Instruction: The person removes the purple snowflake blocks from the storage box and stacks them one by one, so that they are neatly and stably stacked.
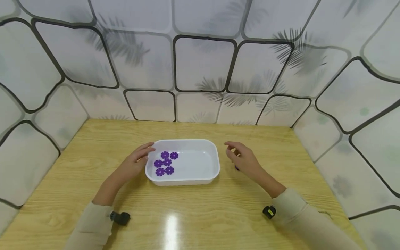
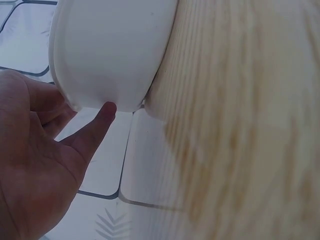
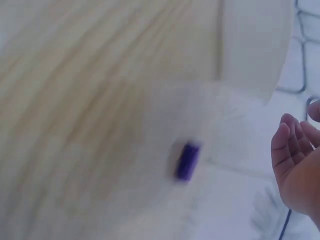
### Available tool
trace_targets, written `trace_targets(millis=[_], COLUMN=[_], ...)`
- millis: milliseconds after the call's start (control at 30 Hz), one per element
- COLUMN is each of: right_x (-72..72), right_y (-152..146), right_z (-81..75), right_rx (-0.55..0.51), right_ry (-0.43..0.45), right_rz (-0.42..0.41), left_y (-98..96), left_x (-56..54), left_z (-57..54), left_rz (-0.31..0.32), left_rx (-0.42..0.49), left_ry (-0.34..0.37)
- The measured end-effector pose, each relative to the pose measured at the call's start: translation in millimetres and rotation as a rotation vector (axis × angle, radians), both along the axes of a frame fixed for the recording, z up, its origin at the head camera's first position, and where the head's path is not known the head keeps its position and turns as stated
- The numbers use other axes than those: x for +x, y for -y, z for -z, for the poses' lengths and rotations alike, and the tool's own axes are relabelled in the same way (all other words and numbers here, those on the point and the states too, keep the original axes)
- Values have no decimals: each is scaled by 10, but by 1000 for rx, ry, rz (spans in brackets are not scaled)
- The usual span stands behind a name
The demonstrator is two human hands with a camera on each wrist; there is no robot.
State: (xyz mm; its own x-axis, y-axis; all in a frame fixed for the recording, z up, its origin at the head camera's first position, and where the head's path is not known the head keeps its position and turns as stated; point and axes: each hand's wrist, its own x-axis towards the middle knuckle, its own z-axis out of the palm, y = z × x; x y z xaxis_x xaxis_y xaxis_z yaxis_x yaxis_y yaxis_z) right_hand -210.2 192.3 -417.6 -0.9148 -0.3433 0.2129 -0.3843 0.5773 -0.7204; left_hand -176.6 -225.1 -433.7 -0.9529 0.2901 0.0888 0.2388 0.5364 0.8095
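Observation:
A white rectangular plastic tub (image 1: 197, 166) stands on the table. Several purple flower-shaped notched discs (image 1: 167, 162) lie at its left end, on the tub floor. My left hand (image 1: 134, 163) holds the tub's left side, fingers at the rim. In the left wrist view the thumb (image 2: 95, 130) is against the outer wall. To the right of the tub, my right hand (image 1: 245, 159) is apart from it with loosely bent fingers and nothing visible in them. One purple piece (image 3: 187, 161) lies on the table near that hand, blurred; the hand mostly covers it in the head view.
The light wood table (image 1: 200, 208) runs back to a patterned curtain (image 1: 203, 62) with dark outlines and leaf prints, which also rises at both sides. A small black device (image 1: 120, 218) sits at the left cuff, another (image 1: 269, 211) at the right cuff.

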Motion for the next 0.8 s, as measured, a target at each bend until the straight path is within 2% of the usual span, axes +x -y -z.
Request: trace_targets(millis=[133, 300, 667, 800], right_x=[20, -17, -198, -219], right_y=[474, 929, 1475, 1596], right_z=[-80, -69, 162, 227], right_rx=[-49, -27, 123, 182], right_ry=[-25, 46, 214, 237], right_rz=[-140, -278, -384, -434], left_y=[23, 30, 27, 37], left_x=[1, -9, -11, -2], left_z=[9, 34, 53, 48], left_rz=[9, 15, 18, 14], left_rx=[20, 47, 47, 42], left_ry=[-8, -8, -6, -12])
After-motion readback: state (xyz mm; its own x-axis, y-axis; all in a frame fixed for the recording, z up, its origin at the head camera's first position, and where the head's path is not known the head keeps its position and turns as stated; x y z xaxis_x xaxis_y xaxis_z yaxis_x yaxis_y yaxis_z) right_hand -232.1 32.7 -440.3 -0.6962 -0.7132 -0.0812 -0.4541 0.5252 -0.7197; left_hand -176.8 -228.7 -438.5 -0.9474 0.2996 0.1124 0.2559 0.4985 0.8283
